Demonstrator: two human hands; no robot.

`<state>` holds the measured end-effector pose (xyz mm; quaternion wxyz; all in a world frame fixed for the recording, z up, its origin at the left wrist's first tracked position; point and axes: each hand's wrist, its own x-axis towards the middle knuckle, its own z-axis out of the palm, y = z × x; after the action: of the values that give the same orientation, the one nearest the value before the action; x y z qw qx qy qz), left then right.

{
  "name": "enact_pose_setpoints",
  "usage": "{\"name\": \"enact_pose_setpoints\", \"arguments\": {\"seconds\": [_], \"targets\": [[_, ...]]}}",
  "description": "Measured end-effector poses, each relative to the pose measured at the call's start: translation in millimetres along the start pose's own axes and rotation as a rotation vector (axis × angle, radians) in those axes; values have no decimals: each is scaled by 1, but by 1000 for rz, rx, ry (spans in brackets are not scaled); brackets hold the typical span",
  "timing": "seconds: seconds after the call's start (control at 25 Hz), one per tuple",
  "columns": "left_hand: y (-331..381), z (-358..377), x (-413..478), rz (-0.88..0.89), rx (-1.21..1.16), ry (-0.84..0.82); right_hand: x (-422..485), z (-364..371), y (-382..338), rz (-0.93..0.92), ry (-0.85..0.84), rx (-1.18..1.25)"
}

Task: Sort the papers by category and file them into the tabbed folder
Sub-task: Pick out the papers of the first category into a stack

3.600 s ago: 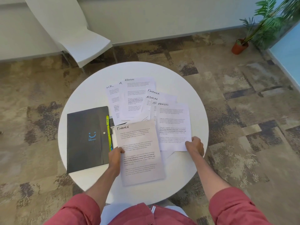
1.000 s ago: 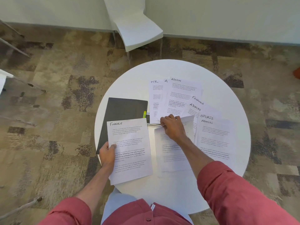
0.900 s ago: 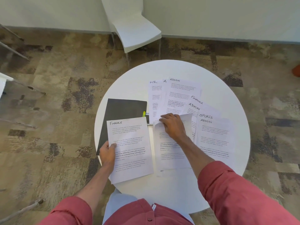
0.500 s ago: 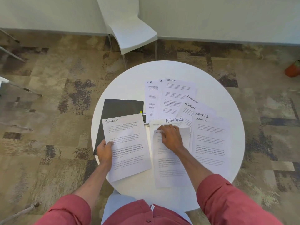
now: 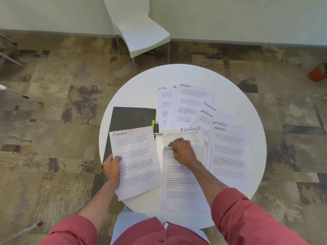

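Surroundings: patterned brown carpet (image 5: 53, 121) all round. Round white table (image 5: 134, 89) in the centre. White chair (image 5: 141, 32) beyond its far edge, against the wall. Orange plant pot (image 5: 316, 75) on the floor, far right, cut off by the frame.

Hands: left hand (image 5: 112, 167) at the near left rim of the table. Its thumb lies on top of the Finance sheet (image 5: 136, 161) and the fingers are curled underneath, pinching the sheet's left edge. The sheet is tilted and overhangs the table's near edge. Right hand (image 5: 182, 151) lies palm down with fingers bent, tips on the top of the HR sheet (image 5: 184, 183). Cannot tell whether they pinch the edge or only press. The right forearm crosses this sheet's right half.

Task items: loose papers (image 5: 192, 101) are fanned across the far and right part of the table, overlapping. Handwritten headings read HR, A (partly hidden), ADMIN, FINANCE, ADMIN, SPORTS, ADMIN. All carry printed paragraphs.
The folder (image 5: 131, 117) is black, closed and flat on the left of the table. Its near right part is covered by the Finance sheet.
The HR sheet lies near centre, overhanging the near rim.
A smaller slip (image 5: 187, 134), headed FINANCE in large letters, shows just beyond the right hand's fingertips, tucked under the HR sheet.
A green tab (image 5: 153, 123) sticks out at the folder's right edge.
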<state>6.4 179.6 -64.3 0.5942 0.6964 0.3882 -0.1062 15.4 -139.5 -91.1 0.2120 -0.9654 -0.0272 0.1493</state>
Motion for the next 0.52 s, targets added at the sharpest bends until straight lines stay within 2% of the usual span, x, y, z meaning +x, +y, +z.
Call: {"name": "enact_pose_setpoints", "arguments": {"seconds": [0.08,0.12,0.24,0.32,0.36,0.44,0.52], "targets": [[3,-1,1,3,-1,-5,4,-8,3,32,31,25],[5,-2,3,12,13,-15,6,-14,6,88,102,37],[6,-5,8,53,115,-45,14,-38,20,456,353,16],[3,-6,11,71,195,-32,16,-50,34,669,321,-1],[1,-5,11,79,230,-22,17,-51,40,714,264,-8],[0,-4,10,88,266,-20,18,-48,49,728,183,-20],[0,-3,7,95,268,-41,20,-44,52,731,172,9]]}}
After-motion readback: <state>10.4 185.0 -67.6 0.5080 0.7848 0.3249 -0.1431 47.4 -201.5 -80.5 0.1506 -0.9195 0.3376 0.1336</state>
